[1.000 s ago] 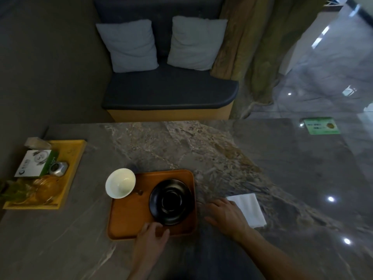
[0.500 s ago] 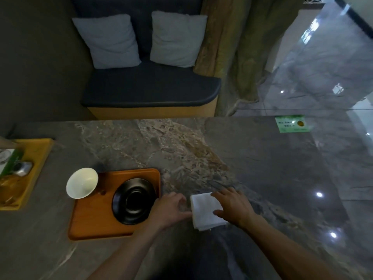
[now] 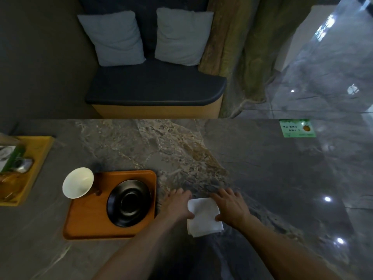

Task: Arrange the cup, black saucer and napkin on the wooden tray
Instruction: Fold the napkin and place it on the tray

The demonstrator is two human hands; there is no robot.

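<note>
Head view: left hand [image 3: 177, 205] and right hand [image 3: 232, 207], fingers flat, press white folded paper napkin [image 3: 203, 217]. Napkin step; next, likely pinch and lift onto orange wooden tray [image 3: 88, 221].

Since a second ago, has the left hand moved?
Yes. The left hand left the near edge of the wooden tray and went right, to the napkin.

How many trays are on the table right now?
2. The wooden tray lies near the front, holding the black saucer. A yellow tray sits at the table's left edge, partly cut off by the frame.
</note>
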